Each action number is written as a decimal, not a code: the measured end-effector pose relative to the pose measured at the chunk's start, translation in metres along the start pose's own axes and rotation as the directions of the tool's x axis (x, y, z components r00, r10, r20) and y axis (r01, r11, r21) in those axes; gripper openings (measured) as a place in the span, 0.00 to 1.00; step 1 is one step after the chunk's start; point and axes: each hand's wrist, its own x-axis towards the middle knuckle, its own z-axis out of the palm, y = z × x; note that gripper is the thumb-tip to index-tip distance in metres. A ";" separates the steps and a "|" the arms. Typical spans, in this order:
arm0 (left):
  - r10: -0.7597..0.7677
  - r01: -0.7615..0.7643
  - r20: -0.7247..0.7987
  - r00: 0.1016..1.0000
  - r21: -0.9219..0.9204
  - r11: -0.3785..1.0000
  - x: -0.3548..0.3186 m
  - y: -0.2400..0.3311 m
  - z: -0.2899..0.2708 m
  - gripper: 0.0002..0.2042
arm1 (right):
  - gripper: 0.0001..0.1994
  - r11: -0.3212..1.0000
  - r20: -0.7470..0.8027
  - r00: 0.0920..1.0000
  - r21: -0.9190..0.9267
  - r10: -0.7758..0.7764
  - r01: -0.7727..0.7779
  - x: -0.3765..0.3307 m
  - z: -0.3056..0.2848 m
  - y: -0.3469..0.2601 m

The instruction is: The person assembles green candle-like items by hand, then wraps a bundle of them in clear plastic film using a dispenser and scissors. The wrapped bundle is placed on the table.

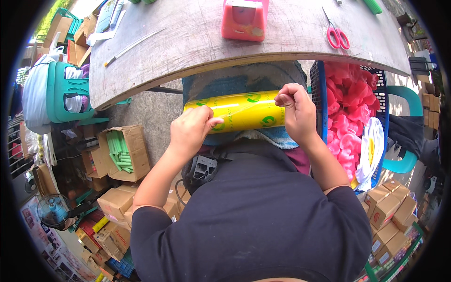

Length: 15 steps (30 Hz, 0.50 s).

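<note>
A bright yellow roll of plastic wrap (242,110) with green printed marks lies crosswise over my lap, under the table's near edge. My left hand (190,129) is closed at the roll's left end, its thumb pointing inward along the surface. At the right end, my right hand (299,113) is raised a little, with thumb and fingers pinched together. Both hands appear to pinch the clear film at the roll's surface; the film's edge is hard to make out. Beneath the roll is a blue-grey cloth (206,80) on my lap.
On the wooden table (188,47) are a red tape dispenser (243,21), pink-handled scissors (337,37) and a thin brush (131,48). A blue crate (319,101) of pink petals (347,103) stands to my right. Cartons (127,152) and a teal chair (70,89) are at left.
</note>
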 end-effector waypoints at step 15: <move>0.026 0.023 -0.130 0.991 0.362 0.932 -0.022 -0.002 -0.011 0.09 | 0.01 1.000 -0.080 0.996 -0.001 0.026 -0.026 0.001 0.003 0.006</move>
